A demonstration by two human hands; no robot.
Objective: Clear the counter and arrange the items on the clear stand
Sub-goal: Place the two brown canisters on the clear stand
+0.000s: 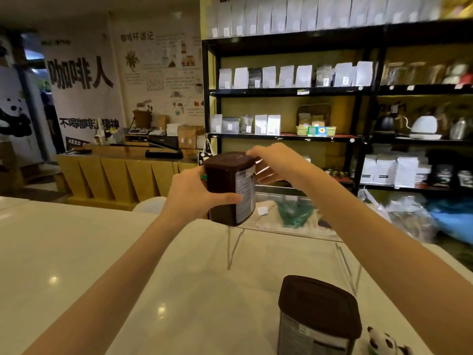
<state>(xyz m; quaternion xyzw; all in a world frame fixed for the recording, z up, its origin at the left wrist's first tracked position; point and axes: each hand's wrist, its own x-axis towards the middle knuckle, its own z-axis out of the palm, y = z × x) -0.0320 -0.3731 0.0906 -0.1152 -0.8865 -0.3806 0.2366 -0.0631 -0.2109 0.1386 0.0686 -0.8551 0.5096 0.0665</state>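
Note:
I hold a dark brown lidded canister (231, 187) with a printed label in both hands, tilted, over the left end of the clear stand (294, 233). My left hand (197, 194) grips its left side and front. My right hand (275, 162) holds its top right edge at the lid. The canister's lower edge is at the stand's top surface; I cannot tell if it touches. A second brown canister (317, 319) stands upright on the white counter (76, 252) near the front right. A small panda figure (384, 343) lies beside it.
The clear stand rests on thin transparent legs at the counter's far right. Green and pale bags (291, 213) show through it. Black shelves (332, 137) with coffee bags and kettles fill the back wall. A wooden counter (122, 172) stands at the left rear.

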